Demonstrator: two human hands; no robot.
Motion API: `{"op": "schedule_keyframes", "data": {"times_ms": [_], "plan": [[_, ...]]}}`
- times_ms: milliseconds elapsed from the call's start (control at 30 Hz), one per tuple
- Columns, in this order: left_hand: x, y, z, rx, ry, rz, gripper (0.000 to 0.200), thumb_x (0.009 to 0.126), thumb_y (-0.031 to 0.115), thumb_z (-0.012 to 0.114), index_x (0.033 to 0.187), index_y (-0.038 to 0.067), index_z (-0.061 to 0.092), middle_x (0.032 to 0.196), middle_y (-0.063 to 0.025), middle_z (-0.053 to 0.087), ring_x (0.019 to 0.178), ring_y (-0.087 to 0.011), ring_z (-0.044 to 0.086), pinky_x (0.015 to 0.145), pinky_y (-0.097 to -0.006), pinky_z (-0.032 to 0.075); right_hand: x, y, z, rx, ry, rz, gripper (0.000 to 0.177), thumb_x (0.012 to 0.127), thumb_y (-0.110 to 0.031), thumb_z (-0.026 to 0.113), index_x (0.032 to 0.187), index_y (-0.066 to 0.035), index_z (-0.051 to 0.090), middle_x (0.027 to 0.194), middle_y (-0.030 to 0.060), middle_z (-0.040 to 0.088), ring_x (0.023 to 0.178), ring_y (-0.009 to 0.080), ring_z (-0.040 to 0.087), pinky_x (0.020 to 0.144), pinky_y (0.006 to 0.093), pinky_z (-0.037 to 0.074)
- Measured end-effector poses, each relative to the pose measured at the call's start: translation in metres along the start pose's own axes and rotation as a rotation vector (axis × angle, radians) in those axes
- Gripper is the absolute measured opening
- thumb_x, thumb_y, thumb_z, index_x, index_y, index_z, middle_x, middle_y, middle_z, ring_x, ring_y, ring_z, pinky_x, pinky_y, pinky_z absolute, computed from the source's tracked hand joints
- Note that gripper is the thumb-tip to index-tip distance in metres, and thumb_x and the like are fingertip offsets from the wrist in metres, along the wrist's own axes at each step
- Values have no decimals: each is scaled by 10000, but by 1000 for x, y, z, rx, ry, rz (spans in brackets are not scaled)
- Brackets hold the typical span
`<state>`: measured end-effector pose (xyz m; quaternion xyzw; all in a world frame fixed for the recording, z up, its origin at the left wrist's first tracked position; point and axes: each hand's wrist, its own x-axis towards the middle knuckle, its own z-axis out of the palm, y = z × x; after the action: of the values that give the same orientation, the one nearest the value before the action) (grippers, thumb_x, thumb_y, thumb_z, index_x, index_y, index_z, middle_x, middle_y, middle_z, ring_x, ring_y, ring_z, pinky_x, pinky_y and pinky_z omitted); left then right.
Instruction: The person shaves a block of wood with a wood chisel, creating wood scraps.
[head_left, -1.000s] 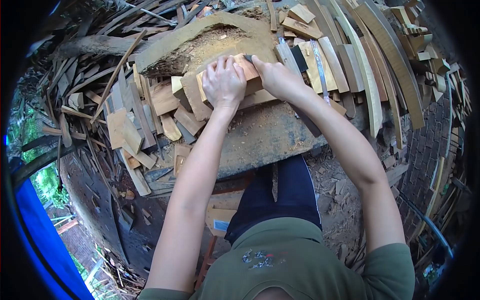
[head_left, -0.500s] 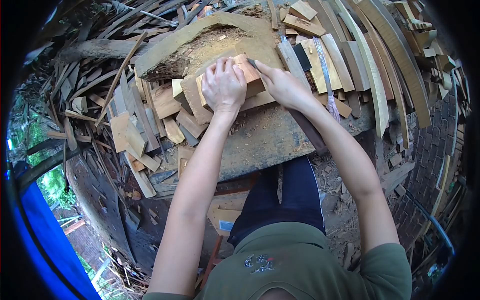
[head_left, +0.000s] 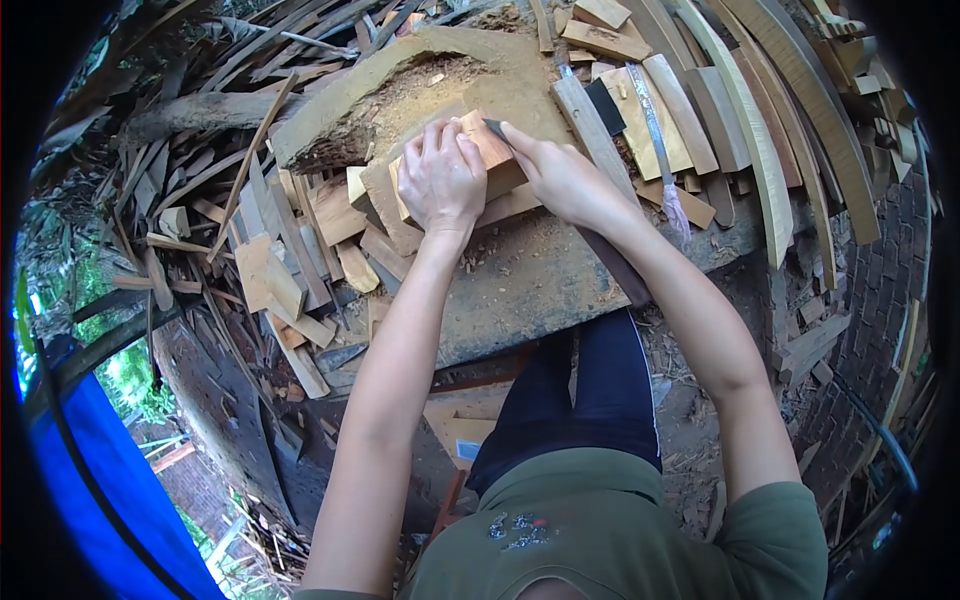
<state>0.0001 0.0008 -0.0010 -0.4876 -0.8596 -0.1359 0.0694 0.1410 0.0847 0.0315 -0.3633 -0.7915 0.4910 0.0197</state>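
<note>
My left hand [head_left: 440,180] is closed over a reddish-brown wooden block [head_left: 487,140], pressing it down on the bench. In my right hand [head_left: 568,180] is a long-handled knife [head_left: 618,270]. Its short dark blade tip meets the block's upper right edge, and its long dark handle runs back beneath my right forearm. My fingers cover most of the blade. The block rests against a larger pale wooden piece [head_left: 390,208] on the workbench [head_left: 520,280].
A thick hollowed wooden slab [head_left: 440,45] lies behind the block, with wood dust in its hollow. Offcuts [head_left: 275,280] crowd the left. A metal strip tool [head_left: 650,125] and long curved boards [head_left: 765,150] lie on the right. A blue sheet [head_left: 110,480] hangs at lower left.
The view has shifted slightly. Both hands keep nearly the same places on the block and knife, and the blade tip stays at the block's edge.
</note>
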Motion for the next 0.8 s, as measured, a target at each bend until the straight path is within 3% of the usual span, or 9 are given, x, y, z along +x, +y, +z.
{"op": "schedule_keyframes", "data": {"times_ms": [67, 200, 333, 433, 533, 800], "plan": [[0, -1, 0, 9, -7, -5, 324, 954, 291, 455, 1123, 164, 700, 1190, 22, 656, 1076, -239, 613, 915, -404, 495, -6, 7, 4, -29, 81, -74, 431, 994, -165, 386, 1386, -20, 491, 1019, 318, 658, 990, 471, 642, 905, 536, 500], [0, 0, -1, 14, -4, -5, 324, 954, 292, 454, 1127, 173, 700, 1192, 22, 653, 1068, -243, 614, 910, -404, 498, 22, -13, -15, -26, -79, 77, 430, 1005, -175, 376, 1390, -21, 487, 1008, 334, 658, 979, 458, 656, 889, 526, 511], [1, 1, 0, 12, -16, -11, 324, 954, 294, 453, 1130, 177, 699, 1193, 23, 650, 1073, -243, 611, 913, -403, 495, -28, 2, -2, -69, 63, -25, 459, 999, -146, 391, 1437, -20, 444, 936, 301, 681, 922, 452, 673, 854, 519, 522], [0, -2, 0, 17, -11, -8, 327, 956, 294, 452, 1140, 178, 696, 1194, 18, 649, 1075, -245, 608, 916, -404, 493, -70, -15, -15, -31, -65, 81, 463, 1030, -178, 408, 1484, -91, 413, 978, 344, 647, 963, 477, 641, 847, 531, 488], [-1, -1, 2, 30, -11, 12, 328, 958, 293, 454, 1152, 179, 691, 1199, 15, 648, 1071, -246, 608, 916, -405, 493, -60, -6, -5, 29, 38, 8, 461, 1025, -160, 422, 1480, -92, 422, 1033, 356, 628, 1013, 481, 617, 865, 528, 480], [-1, -2, 0, 11, -18, 0, 324, 964, 297, 451, 1143, 184, 696, 1187, 14, 654, 1056, -253, 619, 896, -423, 506, -60, -3, 1, 10, 30, 36, 469, 1028, -145, 392, 1490, -68, 397, 1054, 345, 635, 1009, 469, 631, 903, 519, 475]]}}
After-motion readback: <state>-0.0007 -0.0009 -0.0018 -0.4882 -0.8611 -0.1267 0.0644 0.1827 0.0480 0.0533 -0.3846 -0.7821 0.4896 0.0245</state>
